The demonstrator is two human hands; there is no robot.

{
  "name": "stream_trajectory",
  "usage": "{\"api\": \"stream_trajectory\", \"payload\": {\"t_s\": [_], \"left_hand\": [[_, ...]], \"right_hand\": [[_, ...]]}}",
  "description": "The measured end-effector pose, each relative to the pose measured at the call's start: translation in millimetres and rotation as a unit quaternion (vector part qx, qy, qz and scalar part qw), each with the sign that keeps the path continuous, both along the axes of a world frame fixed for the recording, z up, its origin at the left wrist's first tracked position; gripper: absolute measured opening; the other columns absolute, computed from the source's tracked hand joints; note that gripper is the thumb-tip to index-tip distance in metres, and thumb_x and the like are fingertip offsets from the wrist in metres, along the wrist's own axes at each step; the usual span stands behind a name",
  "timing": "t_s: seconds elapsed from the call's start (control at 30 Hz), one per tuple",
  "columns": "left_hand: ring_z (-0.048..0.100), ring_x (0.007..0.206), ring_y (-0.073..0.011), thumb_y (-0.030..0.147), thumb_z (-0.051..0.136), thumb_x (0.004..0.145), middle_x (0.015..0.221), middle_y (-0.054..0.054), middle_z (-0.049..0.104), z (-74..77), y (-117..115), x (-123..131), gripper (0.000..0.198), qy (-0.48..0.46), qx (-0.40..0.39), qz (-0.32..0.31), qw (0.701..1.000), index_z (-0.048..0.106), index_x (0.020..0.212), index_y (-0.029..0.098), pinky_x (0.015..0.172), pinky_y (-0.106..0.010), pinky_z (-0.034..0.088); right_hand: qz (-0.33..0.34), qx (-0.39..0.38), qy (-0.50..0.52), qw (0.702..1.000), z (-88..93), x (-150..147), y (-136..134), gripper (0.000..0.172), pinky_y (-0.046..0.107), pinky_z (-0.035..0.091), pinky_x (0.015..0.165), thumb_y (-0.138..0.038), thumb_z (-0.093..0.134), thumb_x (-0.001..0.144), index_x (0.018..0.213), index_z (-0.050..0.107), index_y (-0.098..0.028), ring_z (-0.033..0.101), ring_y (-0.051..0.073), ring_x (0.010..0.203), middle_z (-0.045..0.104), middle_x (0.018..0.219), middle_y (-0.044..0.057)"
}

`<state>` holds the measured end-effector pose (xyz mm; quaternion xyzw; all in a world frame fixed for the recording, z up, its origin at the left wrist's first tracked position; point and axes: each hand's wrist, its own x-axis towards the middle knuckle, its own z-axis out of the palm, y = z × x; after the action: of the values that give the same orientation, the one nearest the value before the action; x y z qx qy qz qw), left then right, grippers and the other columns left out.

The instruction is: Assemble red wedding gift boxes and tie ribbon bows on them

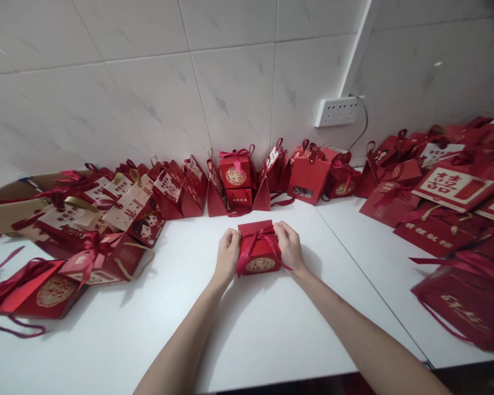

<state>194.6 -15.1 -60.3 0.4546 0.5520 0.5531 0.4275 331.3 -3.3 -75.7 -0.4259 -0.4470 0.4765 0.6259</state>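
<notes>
A small red gift box [255,249] with a gold round emblem on its front sits in the middle of the white table. A dark red ribbon [260,235] is tied in a bow across its top, its tails hanging down the front. My left hand [229,253] grips the upper left side of the box, fingers curled. On the other side my right hand [288,246] closes on the upper right edge, close to the ribbon. Both hands' fingertips are partly hidden against the box.
Red gift boxes [237,175] line the tiled wall. More piles lie at left around a cardboard box [8,206] and at right, with a red bag [456,302] near the front. A white power strip [336,112] is on the wall. A seam crosses the white table [325,329].
</notes>
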Motion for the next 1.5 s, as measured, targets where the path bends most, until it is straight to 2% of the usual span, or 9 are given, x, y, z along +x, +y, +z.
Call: {"api": "stream_trajectory", "payload": {"t_s": [0.5, 0.8, 0.87, 1.0, 1.1, 1.23, 1.33, 1.4, 1.5], "left_hand": [[0.040, 0.056, -0.0103, 0.026, 0.046, 0.079, 0.058, 0.005, 0.044, -5.7, 4.9, 4.0, 0.021, -0.013, 0.031, 0.009, 0.999, 0.044, 0.059, 0.019, 0.058, -0.022, 0.035], [0.042, 0.055, -0.0106, 0.042, 0.052, 0.074, 0.058, 0.004, 0.047, -0.7, 5.5, -4.5, 0.027, -0.031, 0.046, -0.030, 0.998, 0.050, 0.064, 0.017, 0.053, -0.022, 0.034], [0.040, 0.051, -0.0097, 0.047, 0.051, 0.073, 0.056, 0.004, 0.046, -0.3, 6.3, -5.9, 0.031, -0.042, 0.044, -0.043, 0.997, 0.050, 0.065, 0.017, 0.049, -0.022, 0.031], [0.038, 0.048, -0.0075, 0.045, 0.060, 0.066, 0.055, 0.005, 0.046, 2.0, 6.6, -6.8, 0.030, -0.048, 0.046, -0.045, 0.997, 0.049, 0.063, 0.017, 0.047, -0.020, 0.029], [0.040, 0.048, -0.0070, 0.041, 0.066, 0.060, 0.054, 0.006, 0.046, 4.6, 7.3, -7.0, 0.030, -0.047, 0.050, -0.044, 0.997, 0.047, 0.061, 0.017, 0.047, -0.019, 0.031], [0.040, 0.046, -0.0066, 0.042, 0.063, 0.059, 0.053, 0.006, 0.045, 7.9, 10.1, -11.6, 0.030, -0.052, 0.050, -0.039, 0.997, 0.045, 0.061, 0.018, 0.046, -0.019, 0.033], [0.037, 0.044, -0.0056, 0.040, 0.063, 0.058, 0.050, 0.007, 0.042, 8.1, 12.2, -21.7, 0.029, -0.053, 0.042, -0.039, 0.997, 0.045, 0.058, 0.017, 0.044, -0.018, 0.029], [0.036, 0.043, -0.0056, 0.039, 0.062, 0.058, 0.049, 0.007, 0.042, 6.2, 12.9, -30.6, 0.027, -0.054, 0.038, -0.038, 0.997, 0.046, 0.058, 0.017, 0.043, -0.018, 0.028], [0.038, 0.045, -0.0070, 0.037, 0.059, 0.060, 0.050, 0.006, 0.044, 1.3, 13.4, -41.4, 0.024, -0.058, 0.033, -0.025, 0.997, 0.048, 0.059, 0.017, 0.045, -0.019, 0.029]], "right_hand": [[-0.032, -0.045, 0.059, 0.997, -7.3, -5.3, 4.7, 0.027, 0.024, 0.034, 0.049, -0.042, 0.051, 0.071, 0.060, 0.034, -0.023, 0.036, 0.011, 0.048, 0.038, 0.054, -0.006], [0.010, -0.035, 0.025, 0.999, -2.1, 11.2, 13.7, 0.035, 0.022, 0.025, 0.039, -0.053, 0.050, 0.069, 0.059, 0.039, -0.022, 0.032, 0.009, 0.043, 0.037, 0.050, -0.005], [0.024, -0.029, 0.008, 0.999, -1.9, 18.1, 17.7, 0.035, 0.021, 0.027, 0.039, -0.055, 0.048, 0.070, 0.064, 0.045, -0.021, 0.038, 0.010, 0.047, 0.043, 0.057, -0.004], [0.079, 0.006, -0.036, 0.996, 2.7, 30.0, 21.0, 0.041, 0.021, 0.039, 0.046, -0.055, 0.056, 0.066, 0.088, 0.056, -0.021, 0.053, 0.015, 0.072, 0.057, 0.086, 0.002], [0.139, 0.038, -0.065, 0.987, 6.0, 34.6, 18.8, 0.052, 0.027, 0.048, 0.068, -0.054, 0.066, 0.061, 0.102, 0.059, -0.022, 0.056, 0.019, 0.092, 0.058, 0.105, 0.005], [0.257, 0.069, -0.121, 0.956, 5.6, 37.8, 16.0, 0.078, 0.039, 0.038, 0.099, -0.047, 0.076, 0.058, 0.126, 0.046, -0.024, 0.043, 0.025, 0.122, 0.048, 0.130, 0.010], [0.309, 0.039, -0.133, 0.941, 3.7, 38.0, 16.8, 0.102, 0.044, 0.039, 0.099, -0.044, 0.082, 0.052, 0.138, 0.029, -0.028, 0.039, 0.028, 0.127, 0.031, 0.144, 0.013], [0.327, 0.028, -0.140, 0.934, 1.5, 35.3, 17.8, 0.108, 0.044, 0.042, 0.096, -0.043, 0.083, 0.050, 0.140, 0.026, -0.029, 0.043, 0.028, 0.123, 0.022, 0.149, 0.014], [0.350, 0.037, -0.165, 0.921, -4.4, 26.6, 17.9, 0.107, 0.043, 0.043, 0.094, -0.040, 0.084, 0.049, 0.139, 0.028, -0.027, 0.050, 0.027, 0.114, 0.030, 0.145, 0.015]]}}
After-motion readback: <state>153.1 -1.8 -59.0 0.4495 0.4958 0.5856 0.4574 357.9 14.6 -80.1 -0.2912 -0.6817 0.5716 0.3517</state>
